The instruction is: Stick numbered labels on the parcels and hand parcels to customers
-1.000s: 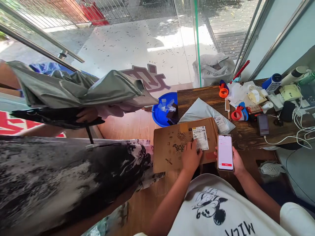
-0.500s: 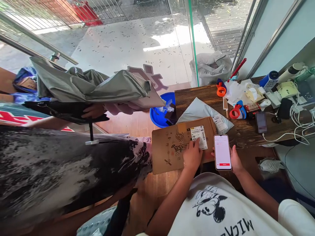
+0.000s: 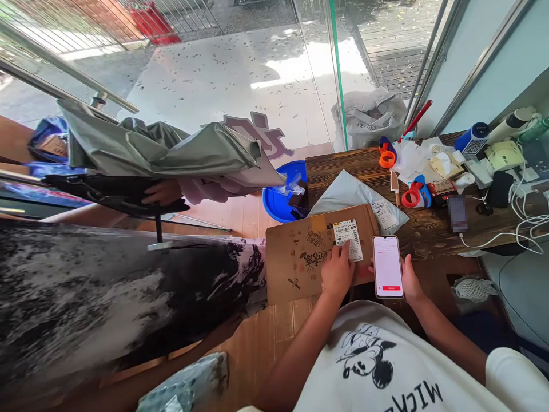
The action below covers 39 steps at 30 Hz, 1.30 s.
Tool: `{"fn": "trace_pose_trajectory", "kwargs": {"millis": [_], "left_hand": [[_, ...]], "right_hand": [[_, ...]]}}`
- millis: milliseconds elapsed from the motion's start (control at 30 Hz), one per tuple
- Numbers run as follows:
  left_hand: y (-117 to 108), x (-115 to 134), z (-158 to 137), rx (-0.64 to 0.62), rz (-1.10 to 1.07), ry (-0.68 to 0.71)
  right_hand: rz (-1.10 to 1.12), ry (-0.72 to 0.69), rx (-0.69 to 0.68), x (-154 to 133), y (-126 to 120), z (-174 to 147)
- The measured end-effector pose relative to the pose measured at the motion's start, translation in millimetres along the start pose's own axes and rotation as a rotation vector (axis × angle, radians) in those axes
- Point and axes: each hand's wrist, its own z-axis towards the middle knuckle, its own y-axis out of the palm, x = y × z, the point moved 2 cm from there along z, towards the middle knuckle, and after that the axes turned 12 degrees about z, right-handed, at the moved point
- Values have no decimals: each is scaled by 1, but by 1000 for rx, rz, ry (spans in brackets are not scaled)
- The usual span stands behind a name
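A flat brown cardboard box (image 3: 295, 280) with black printed drawings lies in front of me, overlapping the table edge. My left hand (image 3: 337, 271) rests palm down on the box with its fingers stretched out. Its fingertips touch the lower part of a white shipping label (image 3: 346, 229). In my right hand (image 3: 410, 279) is a smartphone (image 3: 388, 266), held upright just right of the box. Its lit screen is mostly white with a red bar at the bottom. Behind the box lies a light grey mailing bag (image 3: 343, 191) with its own label (image 3: 384, 214).
Tape dispensers (image 3: 418, 193), a box cutter (image 3: 394, 187), another phone (image 3: 458, 213) and white cables (image 3: 525, 220) crowd the wooden table (image 3: 330, 166). A blue bin (image 3: 274, 203) stands left of it. At left, another person holds a grey umbrella (image 3: 171, 151). A bubble-wrapped parcel (image 3: 193, 380) is below.
A dark shape beside the bubble-wrapped parcel has moved away, showing more of it. The red-and-white patterned surface at far left has gone from view. Both my hands stay nearly still.
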Motion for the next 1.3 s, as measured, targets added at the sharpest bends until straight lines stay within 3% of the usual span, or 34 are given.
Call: {"fn": "trace_pose_trajectory", "kwargs": {"millis": [333,667,1300], "left_hand": [[-3,-3,-1,5,11,14],[-6,-9,-2,22,7,27],[-1,-2,0,28,11,35]], "right_hand": [[29,55,16,6,-2,2],[21,-3,11,10,5,0],[-33,59,23,6,-4,1]]}}
